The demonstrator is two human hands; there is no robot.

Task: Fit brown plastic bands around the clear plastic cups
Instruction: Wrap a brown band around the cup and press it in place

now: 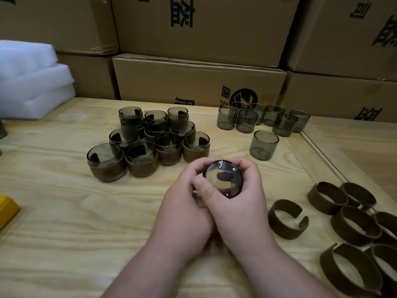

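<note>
- Gripping from both sides, the left hand (184, 209) and right hand (242, 203) are closed around one cup (223, 179), held above the table (64, 211) with its mouth tilted toward the camera.
- Whether a band is on it cannot be told.
- Loose bands (287, 219) are spread to the right of the hands.
- Banded cups (141, 160) are grouped behind left; bare cups (263, 145) behind right.

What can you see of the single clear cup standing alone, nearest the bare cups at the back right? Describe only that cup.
The lone cup is a short, straight-walled cylinder of smoky, see-through plastic with a thicker-looking base. It stands upright, mouth up, on the wooden table. It wears no brown band. Nothing touches it; it sits apart, just in front of the cluster of bare cups.
</note>
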